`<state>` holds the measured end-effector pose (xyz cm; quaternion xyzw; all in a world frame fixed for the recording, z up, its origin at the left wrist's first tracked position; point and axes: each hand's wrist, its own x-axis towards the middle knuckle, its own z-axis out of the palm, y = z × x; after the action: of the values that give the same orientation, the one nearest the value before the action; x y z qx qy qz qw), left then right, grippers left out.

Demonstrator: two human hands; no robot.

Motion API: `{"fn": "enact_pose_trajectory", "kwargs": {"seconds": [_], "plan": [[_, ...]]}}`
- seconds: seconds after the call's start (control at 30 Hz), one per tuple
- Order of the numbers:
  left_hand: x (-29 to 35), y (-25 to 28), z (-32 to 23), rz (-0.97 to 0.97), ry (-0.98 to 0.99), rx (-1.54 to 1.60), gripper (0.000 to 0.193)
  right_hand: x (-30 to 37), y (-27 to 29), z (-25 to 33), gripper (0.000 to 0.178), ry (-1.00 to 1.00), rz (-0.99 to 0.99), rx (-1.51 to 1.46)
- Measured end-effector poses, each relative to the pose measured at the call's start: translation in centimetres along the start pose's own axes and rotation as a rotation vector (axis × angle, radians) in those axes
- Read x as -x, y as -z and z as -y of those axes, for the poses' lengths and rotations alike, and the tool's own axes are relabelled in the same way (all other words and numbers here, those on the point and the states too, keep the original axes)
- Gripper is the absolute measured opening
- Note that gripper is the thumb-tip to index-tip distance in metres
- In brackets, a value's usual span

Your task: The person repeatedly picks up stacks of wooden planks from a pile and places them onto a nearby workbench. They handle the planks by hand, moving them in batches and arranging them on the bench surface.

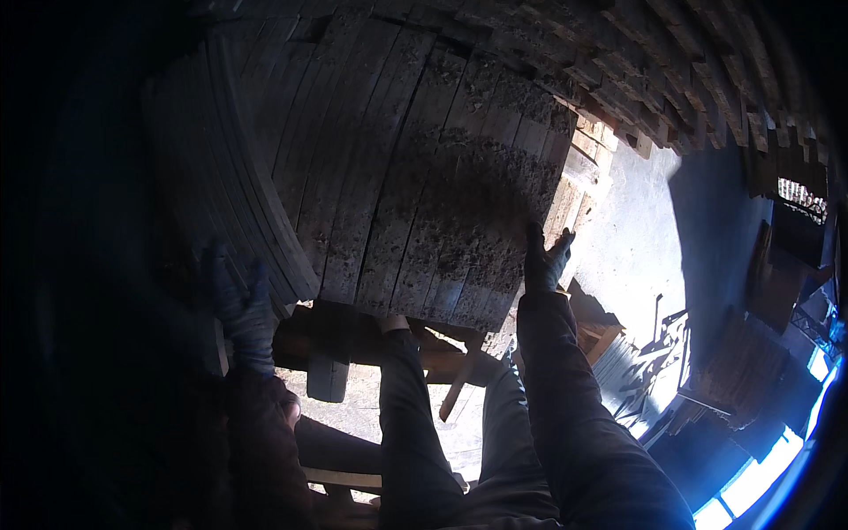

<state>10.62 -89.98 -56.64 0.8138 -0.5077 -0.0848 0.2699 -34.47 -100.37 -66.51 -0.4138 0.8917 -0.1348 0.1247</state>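
A broad layer of wooden planks (344,221) lies side by side before me, its right part strewn with dark crumbly debris (468,190). At its right edge is my right hand (546,263), gloved, thumb and fingers apart, with nothing visible in it. On the left, my left hand (240,309) is raised with its fingers spread, gloved and empty. It is nearest to a stack of narrow boards (256,168) lying along the left side of the planks. Deep shadow hides much of that side.
Stacked timber (671,71) rises at the far right. Beyond the planks' right edge lies sunlit floor (632,212), with scrap wood (662,362) nearer. My legs (508,433) are below the planks, beside a short wooden piece (459,389) sticking out underneath.
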Motion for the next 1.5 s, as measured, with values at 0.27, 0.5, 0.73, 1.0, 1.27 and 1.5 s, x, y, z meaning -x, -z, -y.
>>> {"fn": "enact_pose_trajectory", "kwargs": {"seconds": [0.27, 0.5, 0.73, 1.0, 1.27, 1.5], "plan": [[15.9, -9.6, -13.9, 0.498, 0.683, 0.495, 0.054, -0.2, 5.0, -6.1, 0.030, -0.277, 0.656, -1.067], [16.9, -14.8, -11.9, 0.127, 1.464, 1.014, 0.065, -1.6, -0.9, -4.2, 0.041, -0.358, 0.912, -1.194], [22.6, -17.2, -9.9, 0.450, 0.570, 0.355, 0.087, -1.5, 3.5, -6.8, 0.044, -0.453, 0.969, -1.143], [19.5, -16.2, -14.0, 0.235, 0.689, 0.335, 0.062, -3.0, 0.2, -8.0, 0.056, 0.048, 0.977, -0.828], [10.8, -29.6, -2.9, 0.238, -0.308, -0.574, 0.060, -0.6, 3.7, -2.8, 0.078, -0.236, 1.230, -1.373], [13.9, -26.4, -9.1, 0.521, -0.115, 0.299, 0.034, -0.4, 8.4, -7.3, 0.121, 0.164, 0.397, 0.155]]}}
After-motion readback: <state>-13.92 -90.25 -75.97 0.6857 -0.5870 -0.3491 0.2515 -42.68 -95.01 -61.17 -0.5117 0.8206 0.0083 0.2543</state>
